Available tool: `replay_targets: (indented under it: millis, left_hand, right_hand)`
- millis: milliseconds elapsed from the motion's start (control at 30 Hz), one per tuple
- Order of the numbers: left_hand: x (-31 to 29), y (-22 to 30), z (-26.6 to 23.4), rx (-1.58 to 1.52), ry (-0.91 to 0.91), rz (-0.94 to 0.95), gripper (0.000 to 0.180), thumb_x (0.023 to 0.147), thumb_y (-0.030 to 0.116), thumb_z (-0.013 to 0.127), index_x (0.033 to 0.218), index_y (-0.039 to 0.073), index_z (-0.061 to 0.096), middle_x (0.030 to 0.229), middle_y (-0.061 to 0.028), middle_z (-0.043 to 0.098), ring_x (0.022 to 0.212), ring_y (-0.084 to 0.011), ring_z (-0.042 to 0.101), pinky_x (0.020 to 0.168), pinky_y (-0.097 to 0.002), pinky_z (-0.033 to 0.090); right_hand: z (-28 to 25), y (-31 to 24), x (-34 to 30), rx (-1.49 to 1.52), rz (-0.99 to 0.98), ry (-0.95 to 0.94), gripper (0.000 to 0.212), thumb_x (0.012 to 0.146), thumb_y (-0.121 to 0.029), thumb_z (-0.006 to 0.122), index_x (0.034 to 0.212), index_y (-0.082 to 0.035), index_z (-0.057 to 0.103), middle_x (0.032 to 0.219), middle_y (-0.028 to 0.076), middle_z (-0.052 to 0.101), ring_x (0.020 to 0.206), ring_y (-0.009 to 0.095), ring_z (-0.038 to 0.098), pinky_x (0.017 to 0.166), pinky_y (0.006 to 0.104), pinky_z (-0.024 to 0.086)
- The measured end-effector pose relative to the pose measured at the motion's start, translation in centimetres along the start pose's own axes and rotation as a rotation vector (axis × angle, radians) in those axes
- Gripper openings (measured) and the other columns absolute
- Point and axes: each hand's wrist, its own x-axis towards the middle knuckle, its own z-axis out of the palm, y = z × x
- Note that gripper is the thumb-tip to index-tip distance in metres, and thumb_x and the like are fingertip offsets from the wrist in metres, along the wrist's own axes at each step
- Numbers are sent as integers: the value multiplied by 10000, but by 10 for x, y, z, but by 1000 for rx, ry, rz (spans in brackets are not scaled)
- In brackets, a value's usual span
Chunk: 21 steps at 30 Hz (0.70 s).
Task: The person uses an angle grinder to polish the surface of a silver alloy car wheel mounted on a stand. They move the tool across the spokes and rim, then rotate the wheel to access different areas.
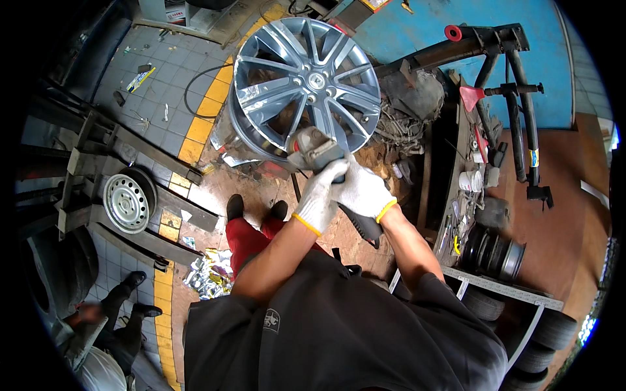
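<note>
A large silver-grey alloy wheel (pixel 316 81) with several spokes lies face up in front of me. Its face carries whitish scuffs on the left side. An angle grinder (pixel 316 146) is between my hands, its metal head at the wheel's near rim; whether the disc touches the rim cannot be made out. My left hand (pixel 317 199), in a white knitted glove with a yellow cuff, is closed around the front of the grinder. My right hand (pixel 365 188), gloved the same way, wraps its body. The black rear handle (pixel 364 228) sticks out below the right palm.
A steel wheel (pixel 129 201) leans at the left beside dark metal beams (pixel 147 244). A black metal stand (pixel 512 98) rises at the right, near a cluttered bench (pixel 456 202). Crumpled foil (pixel 212 274) lies by my feet. Another person (pixel 117 319) is at the lower left.
</note>
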Motion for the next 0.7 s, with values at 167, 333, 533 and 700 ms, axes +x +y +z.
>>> replay_targets:
  millis: [167,333,533,700]
  left_hand:
    - [-7,-6,-3,2,52,48,310,892,137,723,1169,23,643,1095,-50,672,1005,-167,651,903,-307,517]
    - [-7,-4,-11,16,48,35,323,894,124,721,1193,34,635,1118,-44,663,1032,-156,639,907,-308,515]
    - [-2,-5,-23,-6,30,11,332,890,121,720,1194,30,625,1107,-54,666,1022,-166,647,910,-321,521]
    - [-17,-11,-13,-10,73,17,360,890,105,713,1223,29,599,1116,-66,654,1022,-186,647,907,-344,528]
  right_hand:
    - [11,9,-2,47,-53,-36,933,753,-395,733,1487,17,328,1025,296,683,995,429,678,869,463,541]
    - [16,7,-2,65,-36,-10,931,748,-381,727,1474,53,335,1034,291,686,1003,427,677,872,467,542]
    - [6,-10,-10,66,1,-28,935,736,-368,728,1465,57,326,963,283,697,947,408,700,820,466,555]
    - [10,-4,-18,23,11,-35,928,749,-323,698,1501,24,279,924,276,704,919,418,704,819,477,551]
